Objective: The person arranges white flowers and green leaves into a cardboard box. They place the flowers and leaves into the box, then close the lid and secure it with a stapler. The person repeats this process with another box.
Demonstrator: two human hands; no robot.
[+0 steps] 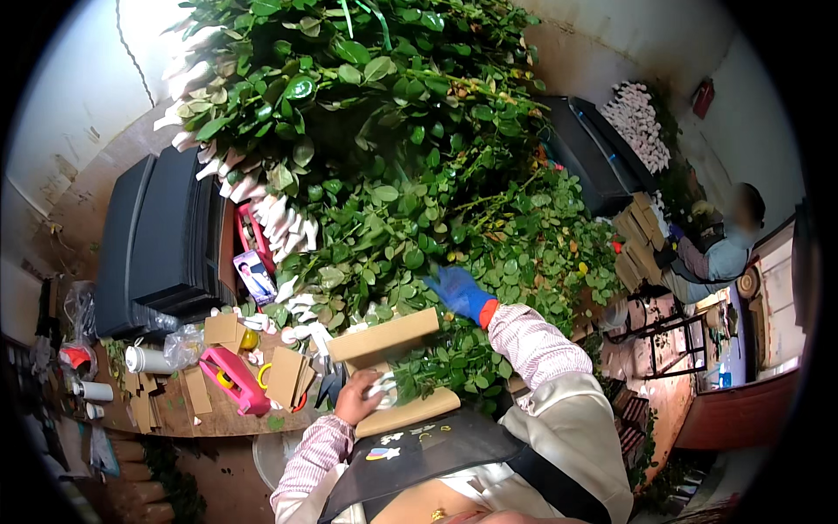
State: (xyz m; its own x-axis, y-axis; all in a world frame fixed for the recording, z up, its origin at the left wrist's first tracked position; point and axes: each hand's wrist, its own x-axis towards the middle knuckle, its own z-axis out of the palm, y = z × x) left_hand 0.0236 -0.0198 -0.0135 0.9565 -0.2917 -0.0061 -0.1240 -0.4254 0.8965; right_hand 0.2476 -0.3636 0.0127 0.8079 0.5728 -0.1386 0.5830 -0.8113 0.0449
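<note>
My left hand (pixel 358 397), bare, has its fingers curled over white-sleeved rose heads (pixel 385 385) close to my apron. These heads lie between a raised cardboard strip (pixel 384 339) and a curved cardboard piece (pixel 408 412). Leafy stems (pixel 458 358) run from them to the right. My right hand (pixel 463 294), in a blue glove, reaches over the rose foliage with fingers stretched out toward the left; leaves partly surround the fingertips. Beyond it rises a large heap of leafy roses (pixel 375 175), its white-sleeved heads (pixel 284 223) pointing left.
Left on the table are a pink tape dispenser (pixel 234 381), cardboard pieces (pixel 290 377), a white lidded cup (pixel 148 360) and a dark forked tool (pixel 330 384). Black folded sheets (pixel 161 236) stand behind. At far right another person (pixel 720 249) sits near more roses (pixel 637 127).
</note>
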